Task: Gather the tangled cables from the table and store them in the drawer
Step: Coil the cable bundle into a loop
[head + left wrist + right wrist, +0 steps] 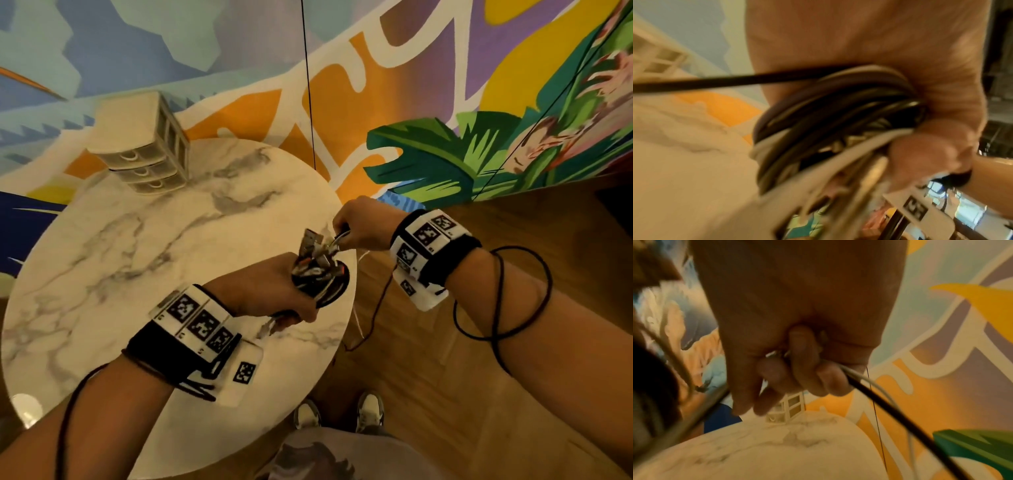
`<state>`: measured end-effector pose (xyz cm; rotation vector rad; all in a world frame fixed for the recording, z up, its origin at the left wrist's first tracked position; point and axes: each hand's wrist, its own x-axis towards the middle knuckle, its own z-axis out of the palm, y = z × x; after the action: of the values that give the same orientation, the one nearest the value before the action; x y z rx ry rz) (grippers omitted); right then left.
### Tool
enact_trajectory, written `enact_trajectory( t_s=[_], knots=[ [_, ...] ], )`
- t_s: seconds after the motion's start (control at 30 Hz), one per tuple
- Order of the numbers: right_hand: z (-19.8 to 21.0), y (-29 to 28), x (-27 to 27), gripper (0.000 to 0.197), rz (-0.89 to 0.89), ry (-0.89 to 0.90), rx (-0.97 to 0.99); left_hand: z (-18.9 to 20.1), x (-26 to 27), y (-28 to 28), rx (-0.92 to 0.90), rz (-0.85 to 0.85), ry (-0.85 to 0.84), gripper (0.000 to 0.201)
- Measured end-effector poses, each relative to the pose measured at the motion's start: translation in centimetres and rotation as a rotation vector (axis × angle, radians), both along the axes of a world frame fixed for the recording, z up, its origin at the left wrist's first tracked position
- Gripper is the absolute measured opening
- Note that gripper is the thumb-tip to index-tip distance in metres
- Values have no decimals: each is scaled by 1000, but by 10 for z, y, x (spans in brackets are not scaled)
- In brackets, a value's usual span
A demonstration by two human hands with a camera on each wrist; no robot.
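My left hand (pixel 274 287) grips a coiled bundle of black, white and grey cables (pixel 317 270) above the right edge of the round marble table (pixel 137 260). In the left wrist view the coil (pixel 838 123) sits in my curled fingers, plugs sticking out. My right hand (pixel 363 224) is just right of the bundle and holds cable ends (pixel 857 381) in a fist; a black and a white strand trail down from it. The small white drawer unit (pixel 147 144), three drawers all closed, stands at the table's far left.
A painted mural wall rises behind the table. Wooden floor (pixel 445 377) lies to the right, with my shoes (pixel 370 411) by the table's near edge. A thin black cord (pixel 308 85) hangs down the wall. Loose cable strands (pixel 373 308) dangle over the table's right edge.
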<state>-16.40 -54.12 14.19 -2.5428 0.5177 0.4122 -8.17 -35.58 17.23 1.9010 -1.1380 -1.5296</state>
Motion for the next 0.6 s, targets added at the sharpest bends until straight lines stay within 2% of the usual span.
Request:
enact_trajectory(
  t_s=[0.07, 0.13, 0.27, 0.4, 0.53, 0.6],
  knots=[
    [8, 3, 1, 28, 35, -7, -15, -9, -2, -4, 35, -44, -100, 15],
    [11, 8, 2, 32, 13, -32, -24, -18, -3, -8, 42, -15, -240, 22],
    [12, 15, 4, 44, -49, -81, -80, -36, -1, -14, -42, 11, -464, 16],
    [11, 17, 4, 40, -151, -192, -68, -48, 0, -17, -113, 89, -700, 22],
    [13, 17, 0, 26, -221, -274, 35, -56, -3, -12, -142, 131, -684, 23],
    [15, 14, -2, 27, -219, -298, 48, -59, -4, -7, -151, 163, -679, 24]
  ],
)
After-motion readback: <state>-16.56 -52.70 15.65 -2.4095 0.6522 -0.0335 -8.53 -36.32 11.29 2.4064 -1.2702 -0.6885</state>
